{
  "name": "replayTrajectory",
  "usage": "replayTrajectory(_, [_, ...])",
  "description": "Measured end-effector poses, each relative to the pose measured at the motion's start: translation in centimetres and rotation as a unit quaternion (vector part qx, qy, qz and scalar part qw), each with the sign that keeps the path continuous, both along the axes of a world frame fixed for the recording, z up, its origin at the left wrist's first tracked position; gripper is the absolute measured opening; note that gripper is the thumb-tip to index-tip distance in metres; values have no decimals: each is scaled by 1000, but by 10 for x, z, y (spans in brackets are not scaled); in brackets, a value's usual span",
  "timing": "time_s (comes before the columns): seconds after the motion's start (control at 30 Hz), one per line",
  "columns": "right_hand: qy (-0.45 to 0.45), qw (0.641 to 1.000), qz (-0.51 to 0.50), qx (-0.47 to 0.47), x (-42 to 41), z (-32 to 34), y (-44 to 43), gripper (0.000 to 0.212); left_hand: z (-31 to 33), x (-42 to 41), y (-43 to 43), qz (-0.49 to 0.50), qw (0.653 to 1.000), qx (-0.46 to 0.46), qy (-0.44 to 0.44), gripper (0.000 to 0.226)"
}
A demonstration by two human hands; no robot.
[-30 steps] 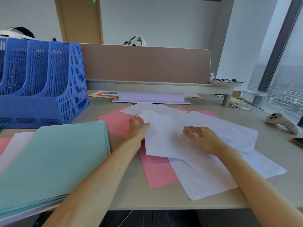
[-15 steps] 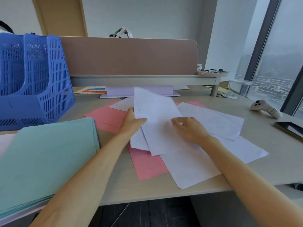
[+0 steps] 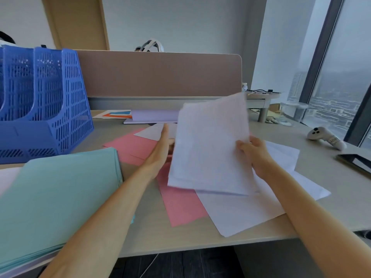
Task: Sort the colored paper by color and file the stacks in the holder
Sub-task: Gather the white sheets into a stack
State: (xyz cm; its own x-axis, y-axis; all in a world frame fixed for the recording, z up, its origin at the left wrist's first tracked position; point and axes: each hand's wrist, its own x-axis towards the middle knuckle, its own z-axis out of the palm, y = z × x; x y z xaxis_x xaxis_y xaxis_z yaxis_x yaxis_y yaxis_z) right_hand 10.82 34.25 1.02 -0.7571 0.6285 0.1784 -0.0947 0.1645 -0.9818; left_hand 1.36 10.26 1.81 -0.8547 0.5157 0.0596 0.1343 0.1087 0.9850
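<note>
A thin bundle of white sheets [image 3: 208, 149] is held upright above the desk. My right hand [image 3: 253, 155] grips its right edge. My left hand [image 3: 160, 151] lies flat against its left edge, fingers straight; its fingertips are hidden behind the paper. More white sheets [image 3: 247, 209] and pink sheets [image 3: 180, 205] lie scattered underneath. A thick green stack [image 3: 58, 195] rests at the near left over pale sheets. The blue mesh file holder [image 3: 46, 105] stands at the far left.
A grey partition [image 3: 158, 75] closes off the desk's back, with a lilac paper block [image 3: 152, 116] at its foot. A white controller [image 3: 325, 137] and a dark tablet [image 3: 355, 160] lie at the right. The desk's front edge [image 3: 200, 247] is close.
The white sheets went from lying flat under both hands to being lifted and stood upright between them. The view has swung slightly left.
</note>
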Motion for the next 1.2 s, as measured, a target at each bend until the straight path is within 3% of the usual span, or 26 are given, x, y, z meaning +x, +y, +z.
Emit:
replayTrajectory(0.1, [7, 989, -102, -107, 0, 2, 22, 13, -5, 4, 7, -47, 996, -66, 33, 69])
replayTrajectory(0.2, [-6, 975, -121, -187, -4, -5, 35, 13, -11, 8, 13, -98, 973, -185, 94, 52])
replayTrajectory(0.43, [-35, 981, -131, -137, -7, -14, 31, 18, -6, 11, 22, -166, 966, -164, 114, 44])
replayTrajectory(0.63, [-41, 981, -122, -144, -6, -12, 32, 18, 4, 2, 35, -61, 968, -242, 7, 64])
replayTrajectory(0.67, [-40, 982, -117, -146, -6, -12, 33, 19, 4, 2, 37, -69, 964, -256, -16, 62])
replayTrajectory(0.8, [-30, 984, -107, -136, -7, -8, 37, 11, 10, 8, 32, -75, 970, -229, -43, 20])
replayTrajectory(0.97, [-55, 991, -116, -42, 6, -1, 35, 18, 15, -4, -2, -26, 981, -188, -43, 11])
replayTrajectory(1.03, [-94, 989, -108, 37, 10, -5, 33, 9, 13, -5, -12, -20, 979, -196, -47, 12])
replayTrajectory(1.13, [-224, 946, -107, 207, 15, -12, 23, 26, 11, -1, -17, -2, 976, -192, -99, 22])
replayTrajectory(1.2, [-243, 933, -87, 251, 12, -13, 14, 32, 12, 3, -12, -3, 973, -184, -141, 23])
